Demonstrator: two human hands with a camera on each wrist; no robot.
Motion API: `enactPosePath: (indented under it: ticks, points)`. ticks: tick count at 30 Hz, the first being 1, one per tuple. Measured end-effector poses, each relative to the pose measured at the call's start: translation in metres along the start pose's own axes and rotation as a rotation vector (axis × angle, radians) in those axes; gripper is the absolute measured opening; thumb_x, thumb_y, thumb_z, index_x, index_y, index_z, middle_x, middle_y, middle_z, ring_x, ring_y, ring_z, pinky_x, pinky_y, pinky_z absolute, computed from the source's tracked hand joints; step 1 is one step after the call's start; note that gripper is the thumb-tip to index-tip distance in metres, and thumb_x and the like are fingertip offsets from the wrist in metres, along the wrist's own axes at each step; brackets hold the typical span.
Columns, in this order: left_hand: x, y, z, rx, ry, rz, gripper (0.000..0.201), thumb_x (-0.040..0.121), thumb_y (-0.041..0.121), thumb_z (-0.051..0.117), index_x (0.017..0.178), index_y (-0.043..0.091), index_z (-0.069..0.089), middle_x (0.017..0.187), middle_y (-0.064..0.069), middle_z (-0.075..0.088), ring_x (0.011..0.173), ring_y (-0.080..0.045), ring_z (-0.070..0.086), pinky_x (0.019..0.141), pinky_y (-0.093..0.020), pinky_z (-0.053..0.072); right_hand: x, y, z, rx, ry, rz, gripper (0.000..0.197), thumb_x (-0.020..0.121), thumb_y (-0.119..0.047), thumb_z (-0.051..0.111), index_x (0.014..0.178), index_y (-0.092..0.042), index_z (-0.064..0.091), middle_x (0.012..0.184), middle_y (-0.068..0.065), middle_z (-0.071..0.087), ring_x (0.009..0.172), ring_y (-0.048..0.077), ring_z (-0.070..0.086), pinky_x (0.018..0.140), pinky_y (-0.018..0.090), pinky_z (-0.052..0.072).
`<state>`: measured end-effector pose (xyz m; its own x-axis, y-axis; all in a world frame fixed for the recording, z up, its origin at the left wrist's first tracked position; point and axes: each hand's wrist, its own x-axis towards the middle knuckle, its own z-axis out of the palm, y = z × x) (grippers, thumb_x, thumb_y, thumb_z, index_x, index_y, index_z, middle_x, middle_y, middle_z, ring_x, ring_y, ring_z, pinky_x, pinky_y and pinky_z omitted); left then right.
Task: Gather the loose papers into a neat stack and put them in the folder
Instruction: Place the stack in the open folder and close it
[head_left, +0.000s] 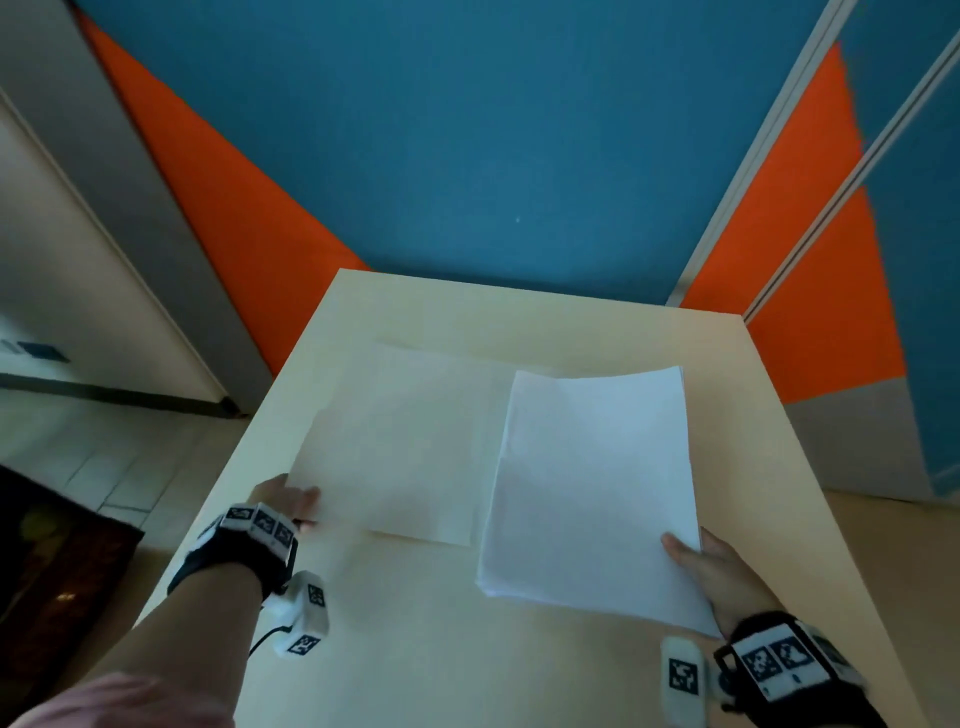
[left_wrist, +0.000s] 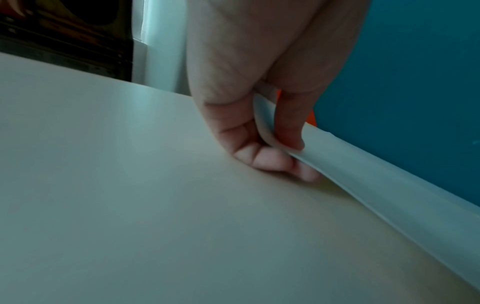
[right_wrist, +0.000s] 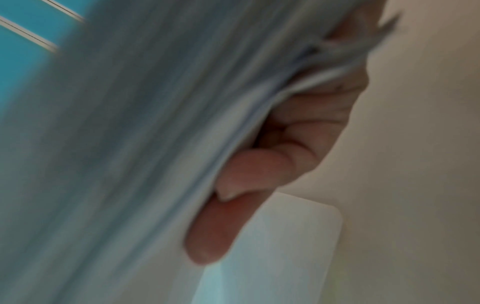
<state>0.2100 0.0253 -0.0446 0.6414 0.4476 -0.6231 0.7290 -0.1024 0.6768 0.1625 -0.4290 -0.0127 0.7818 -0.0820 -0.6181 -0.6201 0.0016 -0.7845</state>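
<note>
Hands, left to right. My left hand (head_left: 288, 501) pinches the near left corner of the cream, flat card folder (head_left: 410, 441); the left wrist view shows the thumb (left_wrist: 291, 123) on top and the curled fingers (left_wrist: 262, 158) beneath, with the folder's edge (left_wrist: 363, 170) raised off the pale beige laminate table (head_left: 415, 649) at that corner. Whether this is one flap or the whole folder I cannot tell. Nothing lies on the folder's visible top face; its inside is hidden.

To the right, the stack of white paper sheets (head_left: 592, 488) overlaps the folder's right margin. Its edges are roughly squared, the far edge bows slightly upward, and it sits outside the folder.

My right hand (head_left: 711, 571) grips the stack at its near right edge: thumb (head_left: 675, 548) on the top sheet in the head view, fingers (right_wrist: 259, 170) curled under the sheets (right_wrist: 155, 144) in the blurred right wrist view. Under those fingers a pale rounded corner shows, which I take to be part of the folder (right_wrist: 291, 236).

Both wrists carry black bands with white marker blocks (head_left: 260, 522).

Behind the table stand blue and orange wall panels (head_left: 467, 130).
</note>
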Motion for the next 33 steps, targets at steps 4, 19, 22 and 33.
enactPosePath:
  ticks: [4,19,22,33]
  points:
    - [-0.041,-0.044,0.002,0.011,0.029,-0.036,0.032,0.091,0.001,0.052,0.067,0.017,0.039,0.071,-0.008,0.049,0.055,-0.013,0.051,0.028,-0.01,0.038,-0.019,0.025,-0.018,0.013,-0.013,0.046,0.018,0.095,-0.019,0.05,0.109,-0.013,0.059,0.101,0.009,0.069,0.091,0.027,0.065,0.065,0.033,0.053]
    - [-0.101,-0.082,0.0,0.288,0.137,-0.055,0.035,0.092,0.014,0.05,0.058,0.008,0.044,0.017,0.003,0.041,0.023,-0.014,0.041,0.033,-0.017,0.031,-0.005,0.028,-0.008,-0.157,-0.012,-0.013,0.02,0.095,-0.018,0.051,0.114,-0.015,0.054,0.11,0.01,0.062,0.101,0.029,0.059,0.1,0.049,0.044]
    - [-0.102,-0.081,0.002,0.342,0.117,-0.027,0.035,0.091,0.012,0.049,0.057,0.005,0.044,0.017,0.002,0.041,0.022,-0.014,0.039,0.031,-0.016,0.028,0.013,0.029,-0.009,-0.229,-0.023,0.013,0.016,0.092,-0.024,0.055,0.107,-0.021,0.06,0.121,0.009,0.063,0.111,0.031,0.059,0.104,0.053,0.041]
    - [-0.092,-0.089,-0.006,0.001,0.093,0.01,0.012,0.088,0.007,0.058,0.095,-0.003,0.056,0.039,-0.009,0.057,0.027,-0.014,0.047,0.031,-0.013,0.035,0.027,0.031,-0.002,-0.474,0.047,-0.001,0.043,0.093,-0.025,0.054,0.132,-0.01,0.049,0.135,0.007,0.054,0.125,0.028,0.049,0.108,0.04,0.035]
